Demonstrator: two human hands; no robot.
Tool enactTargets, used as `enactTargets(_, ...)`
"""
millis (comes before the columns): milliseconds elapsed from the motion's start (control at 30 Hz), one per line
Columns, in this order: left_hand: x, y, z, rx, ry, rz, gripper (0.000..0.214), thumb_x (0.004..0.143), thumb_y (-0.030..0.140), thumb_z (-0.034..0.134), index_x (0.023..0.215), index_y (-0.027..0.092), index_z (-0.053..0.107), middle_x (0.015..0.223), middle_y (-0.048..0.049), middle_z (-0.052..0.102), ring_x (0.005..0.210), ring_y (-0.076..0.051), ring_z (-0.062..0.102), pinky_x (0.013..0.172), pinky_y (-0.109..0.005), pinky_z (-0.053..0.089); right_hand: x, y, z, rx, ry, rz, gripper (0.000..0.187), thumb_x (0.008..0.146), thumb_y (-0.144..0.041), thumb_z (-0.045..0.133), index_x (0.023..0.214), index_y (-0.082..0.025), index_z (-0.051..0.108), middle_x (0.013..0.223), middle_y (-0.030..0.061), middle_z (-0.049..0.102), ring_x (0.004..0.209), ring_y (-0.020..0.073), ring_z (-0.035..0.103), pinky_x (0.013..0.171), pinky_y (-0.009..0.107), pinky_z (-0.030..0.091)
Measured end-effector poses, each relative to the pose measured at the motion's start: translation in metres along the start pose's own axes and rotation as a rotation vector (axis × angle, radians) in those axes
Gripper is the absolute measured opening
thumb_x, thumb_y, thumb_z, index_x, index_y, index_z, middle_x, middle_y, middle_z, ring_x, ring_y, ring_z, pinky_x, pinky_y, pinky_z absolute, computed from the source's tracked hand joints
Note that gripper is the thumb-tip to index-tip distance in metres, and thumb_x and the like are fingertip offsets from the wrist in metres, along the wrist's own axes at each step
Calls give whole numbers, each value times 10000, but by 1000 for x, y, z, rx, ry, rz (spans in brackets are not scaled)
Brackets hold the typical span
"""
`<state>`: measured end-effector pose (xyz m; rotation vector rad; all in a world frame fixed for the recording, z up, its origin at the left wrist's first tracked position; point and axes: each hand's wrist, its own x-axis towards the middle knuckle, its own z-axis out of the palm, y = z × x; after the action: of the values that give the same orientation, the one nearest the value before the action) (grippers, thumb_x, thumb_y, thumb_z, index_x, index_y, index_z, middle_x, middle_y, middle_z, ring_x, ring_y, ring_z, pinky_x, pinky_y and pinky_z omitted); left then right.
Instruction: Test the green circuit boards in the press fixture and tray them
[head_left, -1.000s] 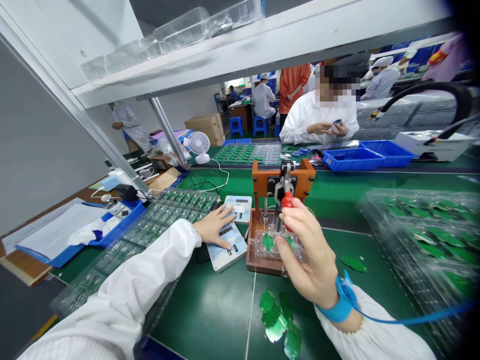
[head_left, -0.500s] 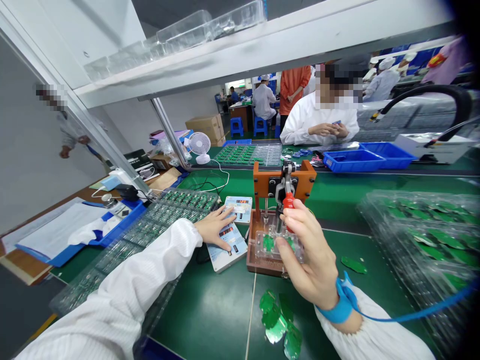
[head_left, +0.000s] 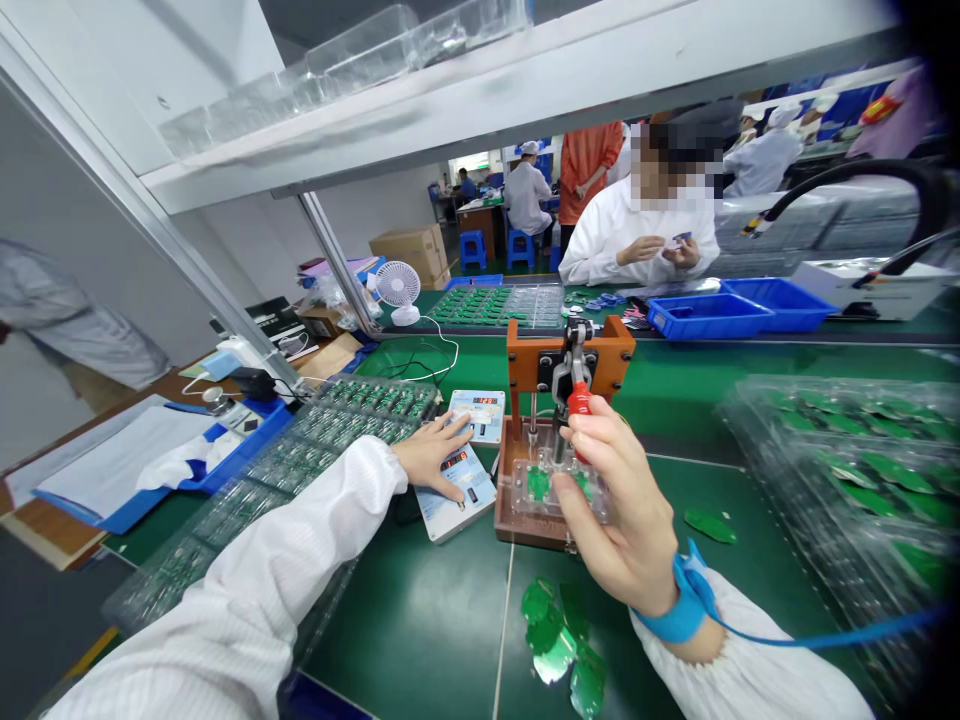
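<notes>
My left hand [head_left: 433,456] lies with fingers spread over two white meter boxes. Its fingertips rest on the rear box [head_left: 491,405] and its thumb on the front box [head_left: 448,520]; both have lit red digits. My right hand [head_left: 626,510] has its fingers around the red handle [head_left: 579,398] of a toggle clamp, thumb pointing down by the clear plate. The clamp sits on a test fixture with an orange bracket [head_left: 521,352] and a brown base [head_left: 534,530]. Green circuit boards [head_left: 538,485] show at the clear plate, partly hidden by my hand.
Loose green boards [head_left: 553,640] lie before the fixture, and a single one [head_left: 710,526] to its right. Stacked clear trays of boards stand left [head_left: 322,440] and right [head_left: 862,440]. A blue wrist strap cord [head_left: 817,636] crosses right. A co-worker [head_left: 637,235] sits opposite, behind blue bins [head_left: 709,318].
Both my hands stay in place, the right one on the handle. The co-worker's hands opposite have moved apart slightly around a small item. A person at far left has come closer.
</notes>
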<state>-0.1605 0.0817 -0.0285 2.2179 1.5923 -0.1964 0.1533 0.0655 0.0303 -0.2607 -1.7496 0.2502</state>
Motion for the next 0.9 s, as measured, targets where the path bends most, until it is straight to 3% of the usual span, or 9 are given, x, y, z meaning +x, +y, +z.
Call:
enactTargets(167, -2, 1, 0, -27, 0, -6, 1334, 593, 809, 784, 1623, 168, 230, 1695, -195, -36, 1530, -506, -77, 1219, -675, 61, -1, 0, 0, -21, -4, 19, 624, 886, 0, 576, 1456, -238, 495, 1359, 101, 610, 1422, 321, 479, 1120, 578, 515)
enactTargets(267, -6, 0, -2, -196, 185, 2, 1156, 660, 718, 808, 1578, 186, 348, 1704, -189, 10, 1552, -465, 17, 1244, -612, 108, -1, -1, 0, -18, 0, 11, 628, 883, 6, 575, 1459, -230, 494, 1366, 107, 609, 1421, 314, 481, 1119, 568, 519)
enactTargets(300, -7, -1, -1, -307, 308, -1, 1020, 698, 669, 808, 1523, 197, 439, 1700, -181, 114, 1549, -435, 130, 1246, -568, 176, -1, -1, 1, -14, 3, 7, 633, 879, 15, 574, 1460, -224, 495, 1368, 109, 609, 1422, 312, 481, 1124, 564, 516)
enactTargets(367, -8, -5, 1, -576, 587, -33, 659, 760, 596, 784, 1270, 206, 633, 1527, -160, 485, 1381, -349, 479, 1142, -466, 393, -1, 0, 1, -11, 10, 1, 640, 872, 29, 575, 1457, -220, 502, 1364, 111, 616, 1414, 312, 490, 1123, 568, 514)
enactTargets(433, -6, -12, 7, -796, 791, -93, 428, 786, 592, 746, 924, 200, 643, 1056, -88, 715, 950, -239, 676, 859, -358, 535, -1, 0, 0, -20, 18, 3, 636, 871, 28, 578, 1448, -230, 516, 1352, 105, 630, 1393, 312, 514, 1110, 571, 524)
enactTargets(500, -3, -21, 15, -912, 871, -156, 469, 789, 628, 708, 725, 204, 517, 685, -5, 625, 597, -151, 582, 588, -270, 470, 2, 0, -3, -30, 15, 4, 618, 870, 27, 583, 1429, -235, 540, 1340, 96, 642, 1375, 305, 534, 1102, 546, 536)
enactTargets(567, -2, -30, 22, -982, 899, -198, 525, 771, 652, 695, 653, 210, 436, 549, 38, 513, 458, -106, 460, 465, -228, 345, 6, 0, -7, -34, -2, -5, 598, 866, 34, 591, 1405, -223, 564, 1326, 88, 651, 1364, 287, 545, 1107, 496, 536)
enactTargets(667, -2, -39, 29, -1079, 939, -242, 541, 739, 643, 713, 622, 209, 413, 518, 53, 470, 419, -83, 402, 430, -213, 271, 12, -2, -14, -61, -42, -22, 593, 866, 35, 606, 1405, -208, 568, 1313, 82, 660, 1338, 260, 564, 1104, 440, 529)
enactTargets(900, -3, -40, 29, -1173, 941, -254, 505, 696, 592, 780, 611, 193, 482, 539, 36, 524, 453, -88, 444, 464, -223, 330, 17, -5, -18, -158, -66, -17, 553, 909, -29, 610, 1428, -206, 540, 1356, 101, 643, 1318, 257, 576, 1056, 428, 541)
